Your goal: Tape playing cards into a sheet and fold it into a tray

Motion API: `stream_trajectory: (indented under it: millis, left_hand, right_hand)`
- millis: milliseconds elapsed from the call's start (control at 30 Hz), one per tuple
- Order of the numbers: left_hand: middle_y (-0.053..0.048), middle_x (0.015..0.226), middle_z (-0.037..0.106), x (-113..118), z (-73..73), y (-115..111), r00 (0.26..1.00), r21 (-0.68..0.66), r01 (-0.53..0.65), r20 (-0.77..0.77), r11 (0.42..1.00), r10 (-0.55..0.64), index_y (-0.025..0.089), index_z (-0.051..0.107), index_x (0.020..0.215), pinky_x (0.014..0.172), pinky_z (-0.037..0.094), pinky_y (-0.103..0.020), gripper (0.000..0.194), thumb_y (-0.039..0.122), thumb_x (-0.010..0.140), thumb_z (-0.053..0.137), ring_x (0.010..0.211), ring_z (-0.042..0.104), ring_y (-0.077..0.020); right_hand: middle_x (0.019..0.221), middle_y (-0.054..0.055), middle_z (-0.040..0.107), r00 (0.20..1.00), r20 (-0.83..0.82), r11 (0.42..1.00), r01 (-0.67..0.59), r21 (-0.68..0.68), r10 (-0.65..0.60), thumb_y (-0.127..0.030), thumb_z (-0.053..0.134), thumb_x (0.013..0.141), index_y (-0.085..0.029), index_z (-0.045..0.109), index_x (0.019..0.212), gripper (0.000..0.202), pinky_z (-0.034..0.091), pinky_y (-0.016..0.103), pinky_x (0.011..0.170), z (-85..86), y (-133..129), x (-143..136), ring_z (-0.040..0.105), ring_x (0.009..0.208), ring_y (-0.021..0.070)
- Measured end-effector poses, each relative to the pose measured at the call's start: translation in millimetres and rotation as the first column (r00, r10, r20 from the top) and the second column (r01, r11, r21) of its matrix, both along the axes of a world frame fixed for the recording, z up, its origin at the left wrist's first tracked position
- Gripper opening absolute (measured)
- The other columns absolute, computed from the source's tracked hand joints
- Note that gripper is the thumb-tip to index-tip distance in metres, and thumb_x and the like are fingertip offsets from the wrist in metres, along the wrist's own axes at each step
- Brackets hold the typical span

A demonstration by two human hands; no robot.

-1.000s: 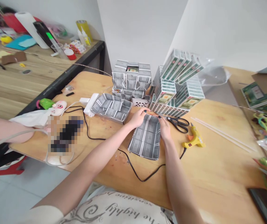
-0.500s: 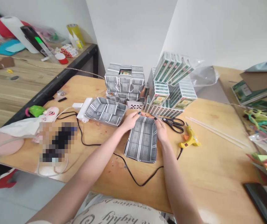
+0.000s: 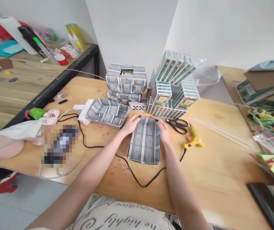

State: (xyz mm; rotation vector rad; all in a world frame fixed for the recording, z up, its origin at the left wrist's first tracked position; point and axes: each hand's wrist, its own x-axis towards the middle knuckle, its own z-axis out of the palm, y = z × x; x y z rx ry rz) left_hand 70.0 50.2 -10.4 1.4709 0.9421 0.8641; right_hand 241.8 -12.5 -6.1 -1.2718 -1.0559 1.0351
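Note:
A shallow tray made of grey patterned playing cards [image 3: 144,140] lies on the wooden table in front of me. My left hand [image 3: 130,124] grips its far left corner, thumb on the rim. At the far right corner, my right hand [image 3: 162,127] holds the same tray, fingers along its outer side. Some fingertips are hidden behind the far wall. Left of it sits a second card tray [image 3: 108,112]. A larger card-covered box [image 3: 126,83] stands behind, with a loose card [image 3: 138,106] before it.
Stacked card boxes [image 3: 170,89] rise behind my right hand. Black scissors [image 3: 177,125] and a yellow glue gun [image 3: 192,138] lie to the right, its black cable looping nearer me. White sticks [image 3: 219,131] lie farther right. Another person's arm [image 3: 4,147] rests at the left edge.
The view has shifted slightly. Both hands remain on the tray's far corners, with the right fingers slightly shifted along the rim.

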Motion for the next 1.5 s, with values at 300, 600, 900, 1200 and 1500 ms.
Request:
stream_trajectory:
  millis: [300,600,900,1200,1500]
  left_hand:
    - [-0.007,0.106,0.063,-9.1,21.6,-15.6,0.959,0.149,-0.079,-0.259,0.986,0.116,0.017,0.061,0.1,0.095,0.039,-0.037,0.029,0.033,0.087,0.041,0.103,0.055,-0.0217]
    - [-0.004,0.092,0.058,-109.4,32.9,-134.8,0.717,0.544,-0.618,0.093,0.568,0.691,0.02,0.051,0.101,0.063,0.053,-0.031,0.02,0.029,0.084,0.045,0.067,0.059,-0.013]
    - [-0.018,0.139,0.03,-228.5,27.1,-162.6,0.201,0.781,-0.335,-0.487,0.527,0.85,0.013,0.031,0.133,0.108,0.021,-0.05,0.067,0.026,0.073,0.058,0.13,0.024,-0.0344]
    - [-0.021,0.145,0.014,-246.6,3.8,-170.8,0.1,0.677,-0.36,-0.657,0.642,0.748,0.009,0.035,0.131,0.106,0.014,-0.056,0.062,0.041,0.079,0.049,0.134,0.007,-0.0371]
    - [-0.011,0.147,0.015,-248.1,12.3,-159.1,0.014,0.642,-0.377,-0.717,0.668,0.697,0.021,0.045,0.127,0.105,0.014,-0.056,0.054,0.041,0.078,0.053,0.134,0.009,-0.037]
  right_hand:
    - [0.097,0.001,0.069,1.0,0.013,1.0,-0.017,-0.021,0.017,-0.038,0.05,0.074,-0.023,0.069,0.088,0.028,0.037,0.037,0.094,-2.0,0.7,3.6,0.058,0.098,0.0224]
    - [0.096,0.001,0.069,0.998,0.057,0.999,0.017,-0.034,-0.015,-0.037,0.05,0.073,-0.023,0.07,0.085,0.028,0.035,0.038,0.095,-3.7,0.0,5.7,0.055,0.104,0.0241]
    - [0.099,0.0,0.068,0.999,0.023,1.0,0.024,-0.013,-0.024,-0.034,0.05,0.073,-0.022,0.07,0.088,0.028,0.035,0.037,0.095,-10.7,-1.3,6.5,0.056,0.102,0.023]
    - [0.1,0.001,0.068,1.0,0.003,0.999,0.02,-0.027,-0.02,-0.032,0.049,0.073,-0.022,0.07,0.086,0.027,0.035,0.036,0.095,-8.1,-0.7,4.5,0.057,0.099,0.0228]
    - [0.095,0.001,0.069,0.997,0.029,0.996,0.076,-0.042,-0.075,-0.035,0.051,0.071,-0.021,0.071,0.082,0.026,0.038,0.035,0.09,-4.2,-2.5,1.3,0.058,0.096,0.0229]
